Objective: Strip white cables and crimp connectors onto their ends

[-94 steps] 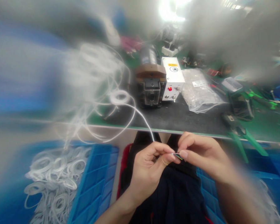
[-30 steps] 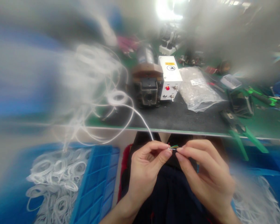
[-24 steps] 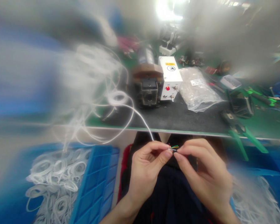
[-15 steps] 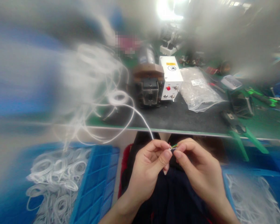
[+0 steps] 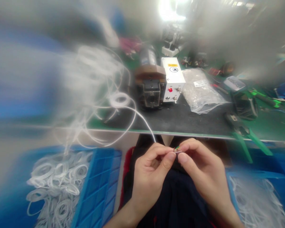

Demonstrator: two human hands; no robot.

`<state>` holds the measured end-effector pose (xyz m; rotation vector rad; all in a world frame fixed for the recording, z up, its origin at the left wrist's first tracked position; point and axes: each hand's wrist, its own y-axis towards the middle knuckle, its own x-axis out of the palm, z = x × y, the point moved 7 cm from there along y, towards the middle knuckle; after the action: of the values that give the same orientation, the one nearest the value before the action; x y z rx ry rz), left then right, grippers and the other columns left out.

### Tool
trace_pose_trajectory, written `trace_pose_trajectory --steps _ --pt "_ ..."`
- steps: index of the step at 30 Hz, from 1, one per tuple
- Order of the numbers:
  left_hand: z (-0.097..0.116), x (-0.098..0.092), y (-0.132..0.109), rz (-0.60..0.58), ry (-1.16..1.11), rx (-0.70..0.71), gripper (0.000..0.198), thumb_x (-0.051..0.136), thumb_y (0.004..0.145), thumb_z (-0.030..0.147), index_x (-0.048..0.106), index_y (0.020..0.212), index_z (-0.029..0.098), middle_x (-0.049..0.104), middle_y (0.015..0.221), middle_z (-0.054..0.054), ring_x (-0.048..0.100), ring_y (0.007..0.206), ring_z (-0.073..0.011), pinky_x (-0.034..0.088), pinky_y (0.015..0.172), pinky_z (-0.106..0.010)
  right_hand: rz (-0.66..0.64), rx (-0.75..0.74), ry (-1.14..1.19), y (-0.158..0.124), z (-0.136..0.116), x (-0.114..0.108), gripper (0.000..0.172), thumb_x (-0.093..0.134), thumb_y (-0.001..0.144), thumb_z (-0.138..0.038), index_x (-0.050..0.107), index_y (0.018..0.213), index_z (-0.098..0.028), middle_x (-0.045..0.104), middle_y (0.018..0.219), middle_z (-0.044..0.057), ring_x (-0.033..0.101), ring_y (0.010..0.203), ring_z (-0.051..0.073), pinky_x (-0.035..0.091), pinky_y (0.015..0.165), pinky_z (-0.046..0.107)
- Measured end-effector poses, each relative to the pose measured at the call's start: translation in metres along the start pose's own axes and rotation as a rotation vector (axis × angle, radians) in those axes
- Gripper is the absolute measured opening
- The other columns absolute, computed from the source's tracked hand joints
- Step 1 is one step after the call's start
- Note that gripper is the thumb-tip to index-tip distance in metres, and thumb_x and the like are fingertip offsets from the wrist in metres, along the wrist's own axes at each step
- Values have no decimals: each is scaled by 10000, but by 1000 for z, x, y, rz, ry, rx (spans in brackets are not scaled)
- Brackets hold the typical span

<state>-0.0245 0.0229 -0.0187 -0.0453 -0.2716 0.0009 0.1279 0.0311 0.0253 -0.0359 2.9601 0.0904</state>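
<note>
Below the table (image 5: 180, 122) edge, both hands are working one cable end.
Left hand (image 5: 149, 177) is pinching the white cable (image 5: 142, 118); right hand (image 5: 204, 174) is gripping its coloured wires (image 5: 177, 148).

My green bench (image 5: 270, 128) carries a black mat (image 5: 180, 118), a small machine (image 5: 160, 82), a clear bag (image 5: 201, 91), green-handled pliers (image 5: 245, 133), and white cable coils (image 5: 97, 82).

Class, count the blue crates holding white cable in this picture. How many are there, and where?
2. One blue crate sits at the lower left, beside the left hand. The other crate is at the lower right, past the right hand. Blur may hide more.
</note>
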Motion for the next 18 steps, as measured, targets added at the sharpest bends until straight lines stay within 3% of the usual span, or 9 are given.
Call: trace_pose_trajectory --steps 5,10,18 --pt "10 0 -1 13 87 53 75 756 1042 208 822 1014 230 737 934 -4 693 875 -128 543 784 -208 28 41 28 -2 2 1 145 715 1058 -248 718 913 -252 669 855 -42 630 772 120 504 729 222" --pt "7 1 -2 24 65 51 77 746 1050 212 815 1033 241 731 947 -1 702 890 -126 557 791 -198 28 60 48 -3 5 4 132 729 1047 -254 728 915 -247 683 860 -35 632 778 127 503 725 231" --pt "4 -2 -3 50 -4 53 59 761 1039 203 805 1028 240 688 925 4 660 783 -101 520 673 -185 27 193 187 -7 16 13 216 755 1038 -350 733 862 -226 633 714 -40 583 662 109 489 627 205"
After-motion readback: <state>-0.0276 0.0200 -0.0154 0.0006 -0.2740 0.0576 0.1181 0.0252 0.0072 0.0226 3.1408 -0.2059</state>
